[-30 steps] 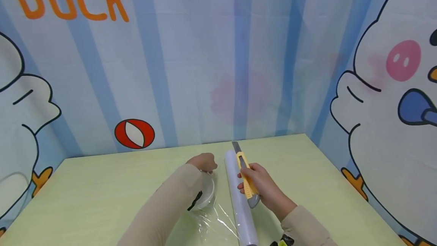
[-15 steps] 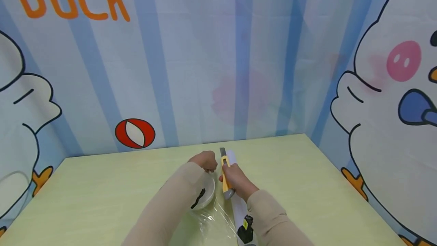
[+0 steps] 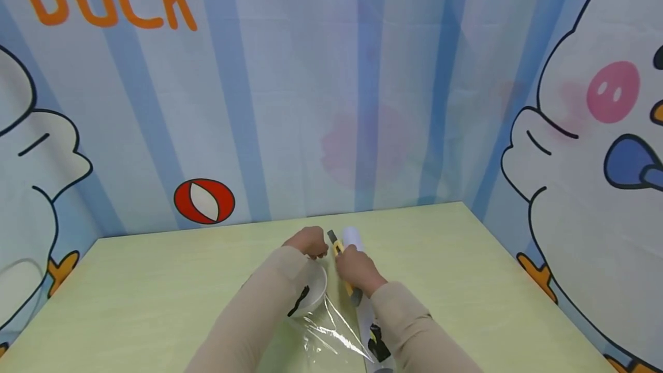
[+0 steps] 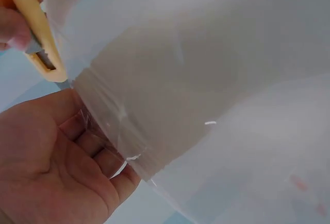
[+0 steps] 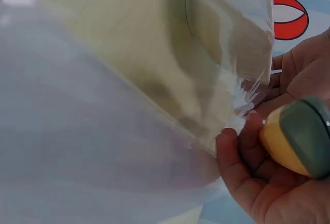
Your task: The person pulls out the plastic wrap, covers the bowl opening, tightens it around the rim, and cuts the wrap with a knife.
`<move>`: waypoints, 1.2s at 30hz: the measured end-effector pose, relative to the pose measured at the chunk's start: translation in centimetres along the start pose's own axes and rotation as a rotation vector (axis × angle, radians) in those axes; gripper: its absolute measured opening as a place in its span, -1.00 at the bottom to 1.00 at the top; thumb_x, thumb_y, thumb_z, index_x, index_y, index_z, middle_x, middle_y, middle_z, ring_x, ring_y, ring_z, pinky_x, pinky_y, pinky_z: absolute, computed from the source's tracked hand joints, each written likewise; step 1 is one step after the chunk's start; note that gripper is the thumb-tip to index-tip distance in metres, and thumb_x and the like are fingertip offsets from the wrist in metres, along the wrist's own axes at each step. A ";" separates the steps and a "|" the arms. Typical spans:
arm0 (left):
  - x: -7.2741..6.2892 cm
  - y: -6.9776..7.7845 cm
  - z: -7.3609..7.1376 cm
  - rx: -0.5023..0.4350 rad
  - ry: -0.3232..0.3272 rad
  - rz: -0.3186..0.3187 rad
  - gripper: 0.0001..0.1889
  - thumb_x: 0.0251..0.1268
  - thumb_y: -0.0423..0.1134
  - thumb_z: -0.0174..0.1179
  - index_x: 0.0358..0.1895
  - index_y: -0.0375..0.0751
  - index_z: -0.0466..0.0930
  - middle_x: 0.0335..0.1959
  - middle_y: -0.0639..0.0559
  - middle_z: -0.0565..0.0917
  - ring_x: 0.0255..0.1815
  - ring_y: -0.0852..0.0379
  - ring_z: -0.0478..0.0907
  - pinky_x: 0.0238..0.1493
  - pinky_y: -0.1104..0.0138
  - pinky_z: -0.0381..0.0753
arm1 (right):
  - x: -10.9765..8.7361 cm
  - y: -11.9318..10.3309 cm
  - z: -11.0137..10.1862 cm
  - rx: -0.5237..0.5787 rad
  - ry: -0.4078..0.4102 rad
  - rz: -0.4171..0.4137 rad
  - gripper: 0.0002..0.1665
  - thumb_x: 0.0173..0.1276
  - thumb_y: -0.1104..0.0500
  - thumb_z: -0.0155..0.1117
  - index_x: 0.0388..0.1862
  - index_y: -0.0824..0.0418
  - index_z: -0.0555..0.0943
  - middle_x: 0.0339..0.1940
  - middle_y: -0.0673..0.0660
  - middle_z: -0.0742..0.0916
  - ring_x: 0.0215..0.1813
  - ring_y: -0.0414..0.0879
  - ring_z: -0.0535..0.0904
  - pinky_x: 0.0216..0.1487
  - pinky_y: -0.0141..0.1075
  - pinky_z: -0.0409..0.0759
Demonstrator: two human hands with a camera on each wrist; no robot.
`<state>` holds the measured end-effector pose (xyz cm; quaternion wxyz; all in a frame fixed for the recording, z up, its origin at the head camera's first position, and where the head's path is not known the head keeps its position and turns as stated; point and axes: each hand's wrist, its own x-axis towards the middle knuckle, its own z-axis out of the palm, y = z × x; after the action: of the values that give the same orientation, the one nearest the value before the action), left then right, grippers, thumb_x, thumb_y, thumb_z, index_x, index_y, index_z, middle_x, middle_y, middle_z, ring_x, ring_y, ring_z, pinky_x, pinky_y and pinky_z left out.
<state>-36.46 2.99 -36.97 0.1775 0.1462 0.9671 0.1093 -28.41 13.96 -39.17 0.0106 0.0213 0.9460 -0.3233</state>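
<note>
My right hand [image 3: 359, 269] grips a yellow box cutter [image 3: 336, 246], its grey blade pointing up and away to the left. In the left wrist view the cutter's tip end lies at the edge of a sheet of clear plastic film [image 4: 124, 105], close to the left fingers. My left hand [image 3: 308, 242] holds that edge, fingers curled behind it. A white bowl [image 3: 317, 289] sits below the left wrist, partly covered by the forearm. The white roll [image 3: 353, 238] of film lies lengthwise beneath the right hand and forearm.
Loose film [image 3: 331, 335] spreads between bowl and roll over the pale green table [image 3: 171, 298]. A striped fabric backdrop [image 3: 311, 85] with printed ducks stands along the table's back and sides.
The right hand has moved left with the box cutter, from over the roll to beside the left hand, and the blade now tilts further left. The left hand has barely moved.
</note>
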 end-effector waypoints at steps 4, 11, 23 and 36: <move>-0.2 0.1 -0.2 0.002 0.016 -0.009 -0.78 0.30 -0.26 0.05 -0.46 -0.19 0.64 -0.47 0.03 0.63 -0.42 0.16 0.53 -0.30 0.34 0.49 | -0.2 -0.6 0.2 -0.159 0.007 -0.039 -0.84 0.25 0.26 0.00 -0.48 0.34 0.40 -0.63 0.13 0.43 -0.61 -0.04 0.33 -0.63 -0.28 0.27; -0.4 0.0 -0.1 0.014 0.048 -0.007 -0.76 0.18 -0.34 0.09 -0.66 -0.18 0.52 -0.63 0.01 0.55 -0.63 0.18 0.36 -0.52 0.39 0.34 | -0.7 -1.5 0.5 -0.247 -0.017 -0.014 -0.86 0.14 0.33 0.09 -0.59 0.28 0.41 -0.61 0.13 0.49 -0.59 -0.04 0.39 -0.60 -0.23 0.35; -0.3 0.4 0.4 0.024 0.059 -0.037 -0.68 0.16 -0.39 0.07 -0.75 -0.14 0.37 -0.70 0.01 0.40 -0.68 0.14 0.26 -0.63 0.36 0.25 | -1.7 -1.4 0.2 -0.287 -0.084 -0.057 -0.69 0.11 0.32 0.07 -0.79 0.18 0.35 -0.66 0.09 0.47 -0.62 -0.09 0.31 -0.60 -0.30 0.28; -0.6 1.2 -0.3 0.036 0.024 -0.018 -0.85 0.25 -0.34 0.04 -0.41 -0.20 0.61 -0.42 -0.03 0.63 -0.48 0.15 0.46 -0.42 0.36 0.45 | -2.9 -0.1 -1.9 -0.266 -0.189 -0.108 -0.74 0.12 0.29 0.02 -0.74 0.17 0.33 -0.71 0.05 0.42 -0.65 -0.13 0.31 -0.65 -0.39 0.26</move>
<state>-35.77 3.84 -36.21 0.1643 0.1391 0.9722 0.0918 -25.57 14.95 -37.57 0.0849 -0.0615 0.9750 -0.1959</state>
